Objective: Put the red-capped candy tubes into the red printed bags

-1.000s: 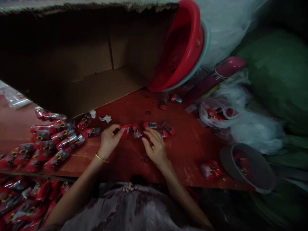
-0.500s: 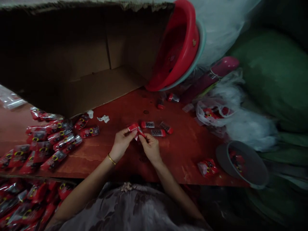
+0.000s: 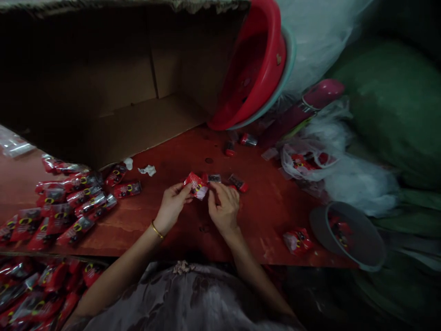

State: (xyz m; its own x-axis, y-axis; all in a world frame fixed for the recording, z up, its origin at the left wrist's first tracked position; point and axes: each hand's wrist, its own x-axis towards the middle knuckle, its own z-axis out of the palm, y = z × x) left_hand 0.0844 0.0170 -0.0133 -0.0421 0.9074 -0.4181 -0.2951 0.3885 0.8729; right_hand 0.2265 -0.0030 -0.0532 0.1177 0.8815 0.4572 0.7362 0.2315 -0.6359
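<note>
Red, glossy plastic makes up the small flat packet (image 3: 194,180) pinched by the left hand (image 3: 174,202); this grip is nearly closed, thumb over the packet's left edge and fingers behind. The right hand (image 3: 223,208) has its fingers curled and its thumb bent inward; whether its grip grasps anything, I cannot tell in this dim light. The packet lies at the left fingertips, between the two hands and just left of the right one, above the reddish wooden tabletop (image 3: 265,216). Its long axis appears to slant from far left to near right, the pale end pointing toward the right hand. Just beyond that hand lie small dark, clear-sided containers with red ends (image 3: 238,182).
</note>
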